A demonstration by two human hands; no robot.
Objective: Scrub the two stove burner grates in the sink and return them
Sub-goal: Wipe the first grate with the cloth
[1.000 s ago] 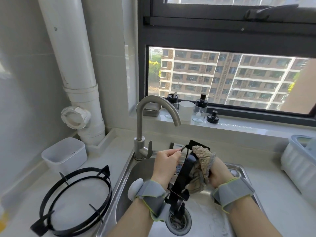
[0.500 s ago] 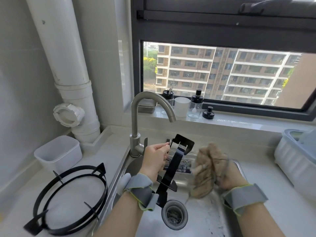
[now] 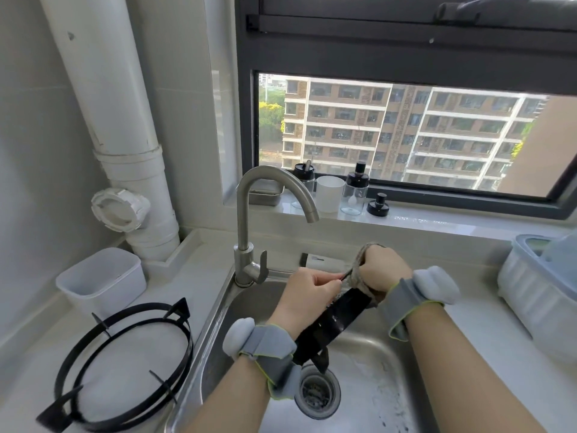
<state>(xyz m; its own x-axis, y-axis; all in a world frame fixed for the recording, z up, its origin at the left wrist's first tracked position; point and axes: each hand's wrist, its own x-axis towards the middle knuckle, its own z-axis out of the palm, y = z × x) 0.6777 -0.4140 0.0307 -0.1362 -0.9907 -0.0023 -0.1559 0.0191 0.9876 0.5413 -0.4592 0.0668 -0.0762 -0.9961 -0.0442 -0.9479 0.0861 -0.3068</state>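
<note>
Both forearms reach forward over the stainless steel sink, each wrist wrapped in a grey strap with a pale pod. The left hand is closed, its curled fingers and thumb pinching the upper edge of a black flat-banded metal burner grate; this grate is held edge-on and tilted between the two forearms, its lower end hanging just above the round drain strainer below the hands. The right hand, knuckles up, is fisted round a beige knitted scrubbing cloth that wraps the grate's upper end; it sits just beside the left hand's fingertips. The second black round burner grate, ringed with pointed prongs, lies flat on the pale desk well to the left of the left forearm. A brushed-steel curved faucet stands behind and left of the left hand. Just behind the hands a small white label with a dark edge shows on the far side of the sink; its print is too small to read.
</note>
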